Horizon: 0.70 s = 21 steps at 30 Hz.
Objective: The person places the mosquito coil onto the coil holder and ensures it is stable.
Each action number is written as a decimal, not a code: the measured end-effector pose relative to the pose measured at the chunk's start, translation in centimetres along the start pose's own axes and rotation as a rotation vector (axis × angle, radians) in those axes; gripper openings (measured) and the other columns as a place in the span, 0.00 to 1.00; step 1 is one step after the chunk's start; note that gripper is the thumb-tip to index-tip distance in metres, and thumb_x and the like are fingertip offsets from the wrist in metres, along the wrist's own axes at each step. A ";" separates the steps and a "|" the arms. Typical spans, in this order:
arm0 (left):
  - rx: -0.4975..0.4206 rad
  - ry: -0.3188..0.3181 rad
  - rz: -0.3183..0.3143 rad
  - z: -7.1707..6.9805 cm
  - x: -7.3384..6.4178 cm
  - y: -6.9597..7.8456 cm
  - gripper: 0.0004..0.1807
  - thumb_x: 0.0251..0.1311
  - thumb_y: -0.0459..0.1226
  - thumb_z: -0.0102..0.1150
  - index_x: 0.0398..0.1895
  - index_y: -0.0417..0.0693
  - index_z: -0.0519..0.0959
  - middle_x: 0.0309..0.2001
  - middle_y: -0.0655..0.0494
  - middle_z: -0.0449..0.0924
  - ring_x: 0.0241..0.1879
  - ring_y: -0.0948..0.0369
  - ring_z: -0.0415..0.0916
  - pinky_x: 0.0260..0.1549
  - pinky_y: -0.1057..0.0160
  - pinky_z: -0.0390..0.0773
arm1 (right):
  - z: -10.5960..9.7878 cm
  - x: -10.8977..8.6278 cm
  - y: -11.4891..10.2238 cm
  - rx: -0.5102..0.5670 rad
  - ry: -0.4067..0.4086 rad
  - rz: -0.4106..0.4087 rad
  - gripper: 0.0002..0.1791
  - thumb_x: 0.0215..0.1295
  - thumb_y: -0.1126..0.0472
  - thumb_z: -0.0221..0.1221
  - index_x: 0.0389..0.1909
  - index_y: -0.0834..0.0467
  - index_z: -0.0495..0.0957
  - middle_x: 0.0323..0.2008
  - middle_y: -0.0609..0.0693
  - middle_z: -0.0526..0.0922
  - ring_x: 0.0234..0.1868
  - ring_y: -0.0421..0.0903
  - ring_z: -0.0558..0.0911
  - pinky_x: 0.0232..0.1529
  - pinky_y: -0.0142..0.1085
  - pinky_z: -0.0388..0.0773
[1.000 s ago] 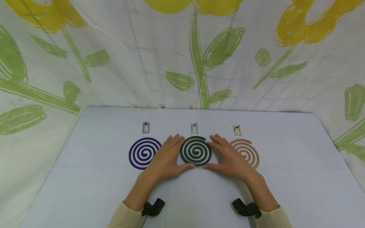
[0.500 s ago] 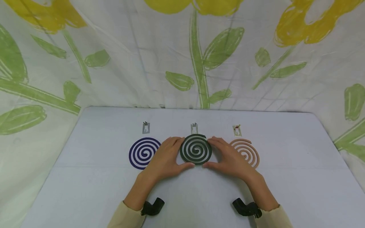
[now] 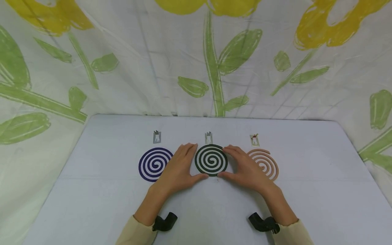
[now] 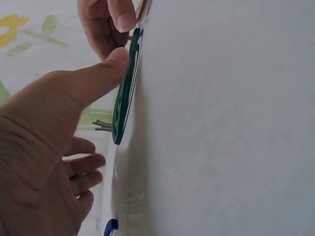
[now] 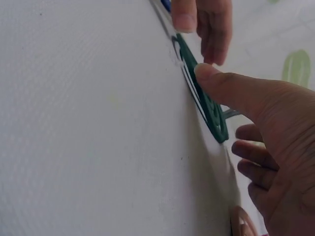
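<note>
A dark green mosquito coil (image 3: 211,161) lies on the white table between my two hands. My left hand (image 3: 179,170) curves around its left side, fingers straight and a little apart from the rim. In the left wrist view the left thumb overlaps the edge of the coil (image 4: 123,98). On the other side my right hand (image 3: 246,170) has its fingertips right at the upper right rim and its thumb at the bottom. The right wrist view shows that thumb against the coil (image 5: 214,113), the other fingers spread off its edge.
A blue mosquito coil (image 3: 156,166) lies to the left, partly behind the left hand. An orange one (image 3: 262,167) is partly covered by the right hand. Behind the coils stand small metal stands: left (image 3: 154,137), middle (image 3: 206,139) and right (image 3: 251,142). A flower-patterned curtain (image 3: 147,85) hangs behind.
The green coil has moved slightly away from me and to the right. The left fingers, close on its rim half a second ago, have straightened and drawn off it.
</note>
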<state>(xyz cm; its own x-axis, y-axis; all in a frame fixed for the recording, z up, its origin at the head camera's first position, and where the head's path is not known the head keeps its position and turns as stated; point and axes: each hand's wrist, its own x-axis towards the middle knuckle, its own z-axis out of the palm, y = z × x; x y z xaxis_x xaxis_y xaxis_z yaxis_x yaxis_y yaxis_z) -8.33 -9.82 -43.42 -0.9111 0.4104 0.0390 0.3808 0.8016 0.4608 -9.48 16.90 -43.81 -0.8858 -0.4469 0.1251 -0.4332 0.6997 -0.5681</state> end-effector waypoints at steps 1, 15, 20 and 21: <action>0.012 -0.007 -0.003 0.0 0.0 0.0 0.57 0.58 0.63 0.73 0.81 0.39 0.62 0.79 0.42 0.66 0.82 0.46 0.60 0.84 0.48 0.59 | 0.0 0.0 0.0 -0.009 0.003 0.008 0.43 0.54 0.50 0.81 0.68 0.64 0.77 0.68 0.63 0.79 0.74 0.63 0.74 0.72 0.60 0.76; 0.011 -0.128 -0.011 -0.1 0.5 0.2 0.55 0.60 0.63 0.71 0.80 0.38 0.64 0.84 0.41 0.55 0.87 0.46 0.44 0.87 0.48 0.47 | 0.1 -0.5 0.3 -0.023 -0.074 0.061 0.48 0.53 0.43 0.80 0.72 0.61 0.75 0.78 0.61 0.69 0.82 0.64 0.63 0.74 0.62 0.73; -0.001 -0.113 -0.022 -0.4 0.4 -0.2 0.55 0.57 0.61 0.75 0.80 0.40 0.65 0.84 0.42 0.56 0.87 0.47 0.45 0.87 0.48 0.48 | 0.0 -0.3 0.2 -0.035 -0.081 0.055 0.47 0.52 0.41 0.80 0.71 0.59 0.76 0.78 0.60 0.69 0.82 0.63 0.63 0.75 0.62 0.72; -0.001 -0.114 -0.017 -0.4 0.4 -0.2 0.56 0.57 0.61 0.75 0.80 0.40 0.64 0.84 0.42 0.56 0.87 0.47 0.45 0.87 0.48 0.48 | 0.0 -0.3 0.2 -0.038 -0.081 0.056 0.47 0.52 0.41 0.80 0.70 0.59 0.77 0.78 0.60 0.69 0.82 0.63 0.63 0.75 0.62 0.72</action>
<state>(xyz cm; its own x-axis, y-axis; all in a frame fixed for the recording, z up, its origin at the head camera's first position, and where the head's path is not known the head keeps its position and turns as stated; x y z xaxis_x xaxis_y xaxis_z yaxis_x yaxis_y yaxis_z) -8.85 -9.97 -43.12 -0.8937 0.4433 -0.0699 0.3651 0.8088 0.4611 -9.31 17.20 -43.96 -0.8932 -0.4489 0.0275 -0.3909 0.7446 -0.5412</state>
